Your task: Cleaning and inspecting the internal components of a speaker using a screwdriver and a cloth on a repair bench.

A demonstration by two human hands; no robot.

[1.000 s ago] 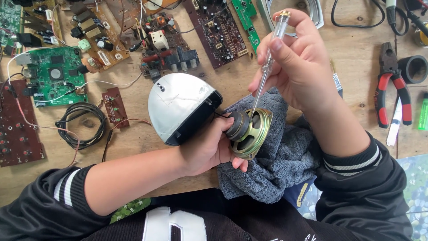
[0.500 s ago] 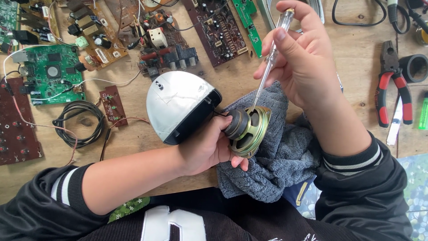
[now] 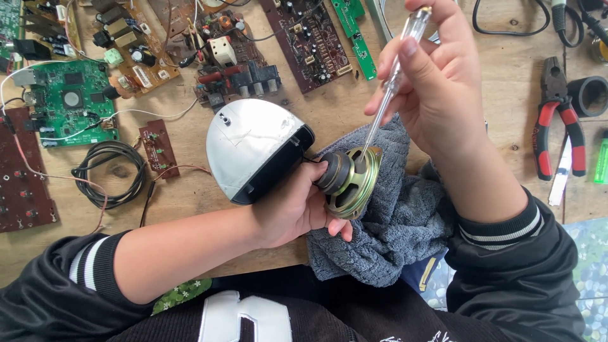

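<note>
My left hand [image 3: 294,206] grips a round loudspeaker unit [image 3: 348,180] with a black magnet and a brassy metal frame, held on edge over a grey towel [image 3: 392,228]. My right hand [image 3: 437,82] holds a clear-handled screwdriver [image 3: 396,69] pointing down, its tip resting on the speaker frame beside the magnet. A silver dome-shaped speaker housing [image 3: 253,149] with a black open face lies just left of the speaker, touching my left hand.
Several circuit boards [image 3: 69,101] lie across the wooden table's far and left side, with a black coiled cable [image 3: 111,174]. Red-handled pliers [image 3: 557,120], a black tape roll [image 3: 589,95] and a green lighter [image 3: 601,161] sit at the right.
The view has shifted slightly, and my right hand with the screwdriver has tilted a little. The speaker stays in my left hand.
</note>
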